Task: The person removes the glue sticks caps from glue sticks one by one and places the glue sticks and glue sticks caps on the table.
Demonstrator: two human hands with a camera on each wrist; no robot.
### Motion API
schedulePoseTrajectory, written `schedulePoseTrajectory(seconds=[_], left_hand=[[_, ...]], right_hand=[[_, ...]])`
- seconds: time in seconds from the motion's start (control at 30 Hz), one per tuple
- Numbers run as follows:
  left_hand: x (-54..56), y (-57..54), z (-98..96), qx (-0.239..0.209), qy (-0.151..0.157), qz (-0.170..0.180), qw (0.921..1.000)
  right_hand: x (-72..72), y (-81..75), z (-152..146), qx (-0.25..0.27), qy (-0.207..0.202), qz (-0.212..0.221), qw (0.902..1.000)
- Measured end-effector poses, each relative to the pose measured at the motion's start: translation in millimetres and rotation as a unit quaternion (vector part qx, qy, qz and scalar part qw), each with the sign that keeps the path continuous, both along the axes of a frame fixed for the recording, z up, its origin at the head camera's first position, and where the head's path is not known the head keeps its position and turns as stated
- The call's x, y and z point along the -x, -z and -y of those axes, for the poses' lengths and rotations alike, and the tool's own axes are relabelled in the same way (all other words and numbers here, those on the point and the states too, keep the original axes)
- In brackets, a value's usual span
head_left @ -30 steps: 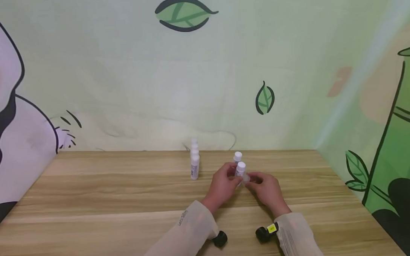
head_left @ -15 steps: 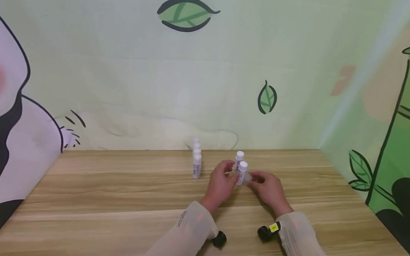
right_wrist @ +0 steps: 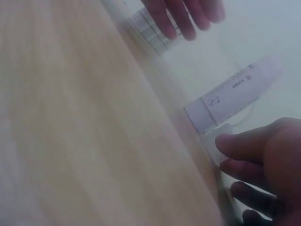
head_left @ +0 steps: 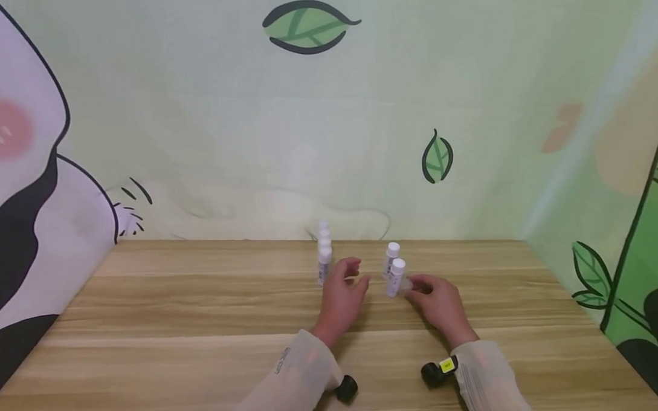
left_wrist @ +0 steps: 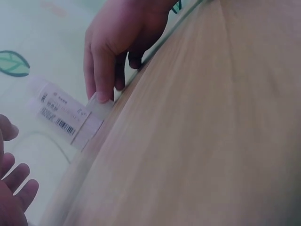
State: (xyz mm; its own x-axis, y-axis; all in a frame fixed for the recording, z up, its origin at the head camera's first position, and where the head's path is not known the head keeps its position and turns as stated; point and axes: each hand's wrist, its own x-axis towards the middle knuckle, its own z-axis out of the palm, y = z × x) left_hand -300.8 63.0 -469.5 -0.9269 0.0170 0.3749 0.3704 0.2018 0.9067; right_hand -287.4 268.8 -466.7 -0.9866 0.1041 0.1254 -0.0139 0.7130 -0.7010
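Note:
Two white glue sticks stand upright one behind the other, the front glue stick (head_left: 395, 280) nearer me and the rear glue stick (head_left: 391, 261) behind it. My right hand (head_left: 438, 301) pinches a small translucent piece (right_wrist: 214, 147) between thumb and fingers, right at the foot of the front stick; its kind is unclear. To the left of this pair, my left hand (head_left: 343, 299) holds nothing, its fingers spread and loosely bent. Printed text with "21g" shows on the front stick's label in the right wrist view.
A row of several more white glue sticks (head_left: 324, 266) stands just left of my left hand. The wooden table (head_left: 202, 306) ends at a printed backdrop (head_left: 223, 142) with leaves on it. Black cameras (head_left: 434, 374) sit on both wrists.
My left hand has let go of the front glue stick and drawn back to the left. My right hand keeps its place beside the stick. The view has turned slightly left.

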Motion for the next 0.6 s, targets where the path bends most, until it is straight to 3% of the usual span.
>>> schedulePoseTrajectory(seconds=[0.23,0.6], left_hand=[[-6.7,5.2,16.1,-0.01,-0.046,0.0,0.9989],[-1.0,1.1,39.1,-0.035,-0.141,0.002,0.9894]], right_hand=[[-2.4,1.7,0.6,-0.001,-0.003,-0.002,1.0],[0.4,0.0,0.0,0.0,-0.001,-0.004,1.0]])
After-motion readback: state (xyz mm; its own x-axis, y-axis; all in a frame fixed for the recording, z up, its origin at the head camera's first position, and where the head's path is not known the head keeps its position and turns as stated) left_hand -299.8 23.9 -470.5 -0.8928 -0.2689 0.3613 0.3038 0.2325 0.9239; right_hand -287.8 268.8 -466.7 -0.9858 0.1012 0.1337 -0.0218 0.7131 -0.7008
